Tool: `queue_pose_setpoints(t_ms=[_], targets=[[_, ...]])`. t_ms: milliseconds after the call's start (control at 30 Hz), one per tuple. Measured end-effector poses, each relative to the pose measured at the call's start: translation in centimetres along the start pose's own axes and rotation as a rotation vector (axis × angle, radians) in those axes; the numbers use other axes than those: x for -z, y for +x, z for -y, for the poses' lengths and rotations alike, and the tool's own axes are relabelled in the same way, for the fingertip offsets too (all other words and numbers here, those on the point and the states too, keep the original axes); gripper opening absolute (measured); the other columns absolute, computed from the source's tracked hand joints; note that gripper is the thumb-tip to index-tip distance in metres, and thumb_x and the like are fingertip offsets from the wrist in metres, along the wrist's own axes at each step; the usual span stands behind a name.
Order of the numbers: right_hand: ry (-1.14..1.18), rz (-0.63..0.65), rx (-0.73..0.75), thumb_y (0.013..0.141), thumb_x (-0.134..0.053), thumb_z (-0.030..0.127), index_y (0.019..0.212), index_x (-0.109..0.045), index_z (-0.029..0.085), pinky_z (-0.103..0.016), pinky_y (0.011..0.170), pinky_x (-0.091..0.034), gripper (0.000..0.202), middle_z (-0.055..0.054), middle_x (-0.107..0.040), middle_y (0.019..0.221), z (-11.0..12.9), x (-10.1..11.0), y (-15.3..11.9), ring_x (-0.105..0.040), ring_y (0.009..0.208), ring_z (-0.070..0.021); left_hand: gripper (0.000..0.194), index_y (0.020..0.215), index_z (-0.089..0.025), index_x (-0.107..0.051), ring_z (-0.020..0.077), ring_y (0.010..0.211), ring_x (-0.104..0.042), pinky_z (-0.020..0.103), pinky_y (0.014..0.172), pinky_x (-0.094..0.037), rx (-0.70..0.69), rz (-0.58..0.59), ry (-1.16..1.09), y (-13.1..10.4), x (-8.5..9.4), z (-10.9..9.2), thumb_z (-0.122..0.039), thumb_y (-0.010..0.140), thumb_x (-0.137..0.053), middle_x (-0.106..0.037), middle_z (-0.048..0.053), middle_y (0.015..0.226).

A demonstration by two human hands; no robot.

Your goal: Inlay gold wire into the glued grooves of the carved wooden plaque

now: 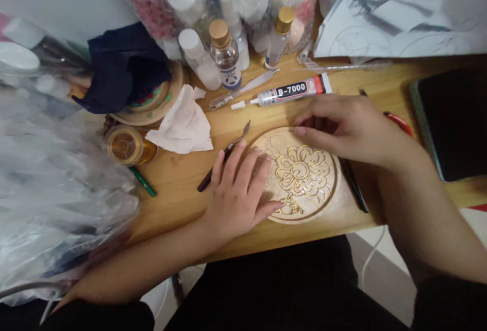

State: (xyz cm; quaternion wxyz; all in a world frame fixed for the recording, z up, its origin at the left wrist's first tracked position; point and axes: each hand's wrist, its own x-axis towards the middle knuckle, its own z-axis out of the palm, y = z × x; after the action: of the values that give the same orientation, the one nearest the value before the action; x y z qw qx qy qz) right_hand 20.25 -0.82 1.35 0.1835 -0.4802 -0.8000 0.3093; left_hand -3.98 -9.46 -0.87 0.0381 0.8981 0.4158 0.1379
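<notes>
A round wooden plate lies on the table, with a gold wire flower and fainter drawn lines on its face. My left hand rests with fingers spread over the plate's left edge, holding nothing. At the plate's upper rim is my right hand, its thumb and index finger brought close together; whatever they may pinch is too small to make out. Beside my left fingertips lies a dark-handled tool with a pointed metal tip. A B-7000 glue tube lies behind the plate.
Crumpled tissue, a gold wire spool and a green stick are left. Bottles stand at the back beside plastic bags. A dark-screened device lies right, below drawings. Clear plastic bulges far left.
</notes>
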Motion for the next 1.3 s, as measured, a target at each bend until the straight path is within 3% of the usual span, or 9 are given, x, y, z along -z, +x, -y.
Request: queue_pose_setpoints(t_ms=[233, 567, 867, 1033, 1300], targets=[[0.0, -0.002, -0.003, 0.086, -0.06, 0.04, 0.085, -0.069, 0.02, -0.031, 0.063, -0.041, 0.022, -0.002, -0.064, 0.073, -0.01, -0.04, -0.03, -0.057, 0.065, -0.0159, 0.06, 0.131, -0.01, -0.056, 0.0392, 0.134, -0.039, 0.055, 0.114, -0.022, -0.005, 0.021, 0.017, -0.03, 0.14, -0.03, -0.055, 0.09, -0.052, -0.055, 0.019, 0.134], [0.019, 0.013, -0.01, 0.087, -0.058, 0.04, 0.084, -0.067, 0.021, -0.033, 0.063, -0.043, 0.022, -0.003, -0.065, 0.074, 0.2, 0.09, 0.06, -0.057, 0.065, -0.0166, 0.064, 0.133, -0.007, -0.051, 0.0372, 0.135, -0.039, 0.053, 0.115, -0.021, -0.004, -0.016, -0.037, -0.15, -0.05, 0.15, -0.057, 0.096, -0.039, -0.056, 0.02, 0.133], [0.088, 0.007, -0.031, 0.087, -0.058, 0.046, 0.082, -0.067, 0.019, -0.03, 0.061, -0.041, 0.028, -0.003, -0.065, 0.072, 0.13, 0.22, 0.11, -0.057, 0.064, -0.0142, 0.055, 0.127, -0.008, -0.055, 0.0368, 0.135, -0.04, 0.055, 0.114, -0.024, -0.01, -0.016, -0.062, -0.34, 0.24, 0.25, -0.051, 0.095, -0.045, -0.056, 0.02, 0.132], [0.13, -0.084, -0.068, 0.089, -0.053, 0.055, 0.07, -0.062, 0.018, -0.027, 0.056, -0.036, 0.043, 0.001, -0.056, 0.06, -0.13, 0.14, -0.02, -0.048, 0.058, -0.0113, 0.047, 0.126, -0.011, -0.057, 0.0372, 0.134, -0.041, 0.058, 0.111, -0.029, -0.033, -0.02, -0.065, -0.38, 0.4, 0.25, -0.045, 0.094, -0.051, -0.055, 0.02, 0.132], [0.288, -0.271, -0.108, 0.083, -0.056, 0.066, 0.067, -0.064, 0.019, -0.028, 0.057, -0.039, 0.051, -0.001, -0.06, 0.062, -0.16, 0.09, 0.03, -0.052, 0.058, -0.0118, 0.049, 0.127, -0.012, -0.056, 0.0353, 0.134, -0.043, 0.056, 0.112, -0.029, -0.027, -0.02, -0.049, -0.48, 0.24, 0.13, -0.048, 0.095, -0.048, -0.056, 0.018, 0.134]])
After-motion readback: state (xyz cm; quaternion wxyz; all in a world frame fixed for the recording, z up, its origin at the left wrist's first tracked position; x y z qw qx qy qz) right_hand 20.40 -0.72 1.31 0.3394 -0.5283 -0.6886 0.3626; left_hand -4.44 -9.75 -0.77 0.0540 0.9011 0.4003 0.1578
